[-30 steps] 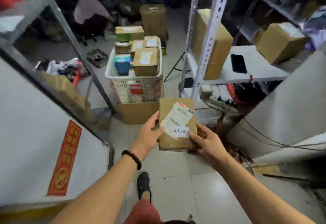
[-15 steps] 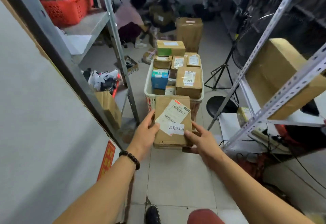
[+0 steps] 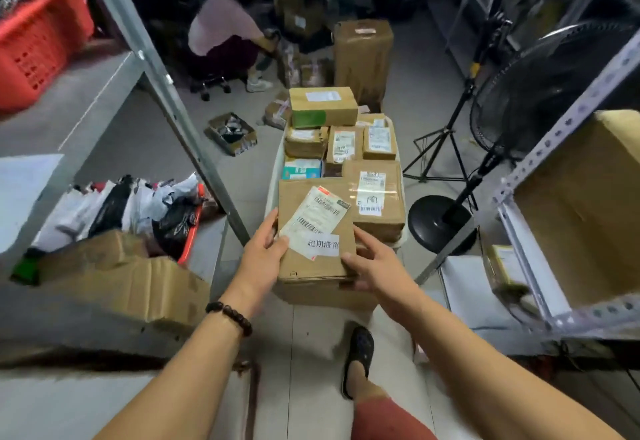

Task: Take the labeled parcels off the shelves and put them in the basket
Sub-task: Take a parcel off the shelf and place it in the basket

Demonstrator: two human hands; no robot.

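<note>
both hands held one flat cardboard parcel [image 3: 313, 266] over the near end of the white basket [image 3: 274, 169]. the left hand [image 3: 266, 249] gripped its left edge, thumb lying on top at the corner of the white shipping label, the other fingers tucked under the side. the right hand [image 3: 375, 266] grasped the near right corner, thumb on the top face and fingers curled along the right edge. a dark bead bracelet [image 3: 230, 316] sat on the left wrist. the parcel lay face up and about level, its barcoded label skewed and a smaller printed slip stuck just below it. whether its underside already rested on the basket's contents or was just above them could not be told from this angle.

the basket was heaped with other parcels. a larger taped box [image 3: 375, 197] lay just beside the held one on the right, a teal carton [image 3: 301, 168] sat just beyond it, and a box with a green patch [image 3: 323, 107] topped the far end. a tall brown carton [image 3: 363, 55] stood on the floor behind the basket.

a grey shelf post [image 3: 166, 93] slanted past on the left, with a red crate [image 3: 38, 41] on the shelf above and plastic mailer bags [image 3: 138, 204] below. on the right stood a black pedestal fan [image 3: 540, 93] and a big carton [image 3: 581, 204] on the metal rack. further back a person [image 3: 225, 27] sat among more boxes.
</note>
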